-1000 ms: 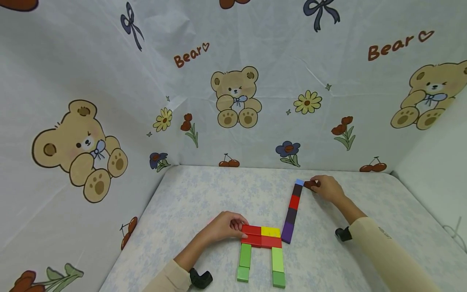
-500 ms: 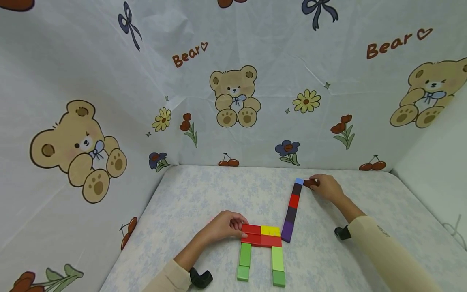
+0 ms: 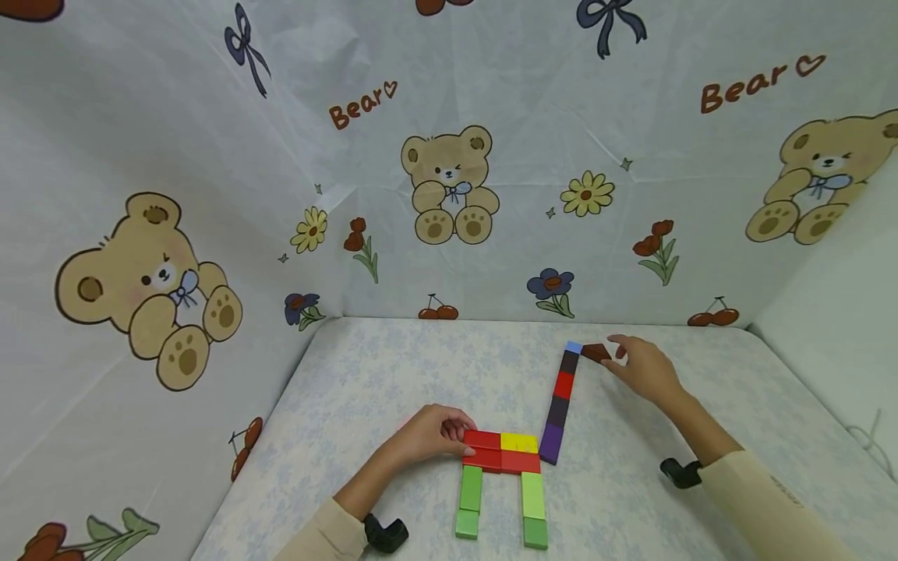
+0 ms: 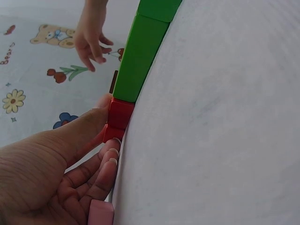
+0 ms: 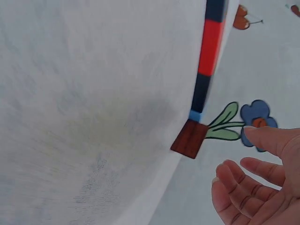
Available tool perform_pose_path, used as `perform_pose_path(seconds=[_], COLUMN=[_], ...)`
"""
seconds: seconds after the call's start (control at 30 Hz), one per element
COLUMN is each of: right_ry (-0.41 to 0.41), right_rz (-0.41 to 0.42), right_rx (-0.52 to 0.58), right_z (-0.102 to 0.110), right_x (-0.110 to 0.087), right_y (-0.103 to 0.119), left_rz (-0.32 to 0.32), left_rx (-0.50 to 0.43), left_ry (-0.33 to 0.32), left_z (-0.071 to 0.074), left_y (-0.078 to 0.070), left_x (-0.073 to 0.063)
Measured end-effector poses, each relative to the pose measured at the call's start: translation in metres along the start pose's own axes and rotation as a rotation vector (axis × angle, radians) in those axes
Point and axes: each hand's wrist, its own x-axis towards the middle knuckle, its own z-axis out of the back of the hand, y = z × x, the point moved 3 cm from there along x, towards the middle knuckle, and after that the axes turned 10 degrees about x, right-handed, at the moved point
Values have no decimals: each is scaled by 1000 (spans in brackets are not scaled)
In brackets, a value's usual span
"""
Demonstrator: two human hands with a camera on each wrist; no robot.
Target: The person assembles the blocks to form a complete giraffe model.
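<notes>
My left hand (image 3: 431, 432) is at the left end of two stacked-in-line red blocks (image 3: 482, 460), its thumb and curled fingers holding their ends. In the left wrist view the thumb meets one red block (image 4: 121, 112) and the fingertips lie by the other. My right hand (image 3: 647, 372) hovers just right of a brown trapezoid block (image 3: 595, 354), holding nothing. The right wrist view shows a gap between its spread fingers and the brown block (image 5: 190, 138), which lies against the light blue block (image 5: 195, 115) at the far end of a slanted row.
The slanted row has dark, red (image 3: 563, 385) and purple (image 3: 551, 444) blocks. A yellow block (image 3: 519, 442) and another red one adjoin the held pair. Green blocks (image 3: 471, 488) extend nearer in two columns. A pink block (image 4: 101, 212) lies beside the left hand. Printed cloth (image 3: 393, 171) walls the table's back.
My right hand has let go of the brown block and drawn back to the right. The brown block stays beside the light blue one. The left hand keeps its place.
</notes>
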Motion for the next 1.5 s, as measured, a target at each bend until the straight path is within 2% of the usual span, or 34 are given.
perform_pose_path(seconds=[0.23, 0.43, 0.77, 1.0, 1.2, 1.37, 1.5], right_ry=[-29, -24, 112, 211, 317, 352, 368], right_rz=[18, 35, 0, 27, 14, 59, 50], right_rx=[45, 144, 282, 345, 406, 416, 428], right_z=[2, -6, -31, -41, -52, -57, -60], right_x=[-33, -58, -92, -97, -97, -96, -96], right_y=[24, 47, 76, 92, 91, 89, 86], left_rz=[25, 1, 26, 18, 14, 13, 11], left_rx=[-17, -6, -17, 8, 22, 19, 25], left_ry=[9, 2, 18, -2, 0, 0, -2], left_z=[-1, 0, -7, -2, -2, -2, -1], left_y=[0, 0, 4, 1, 2, 2, 1], left_x=[-2, -1, -4, -1, 0, -1, -1])
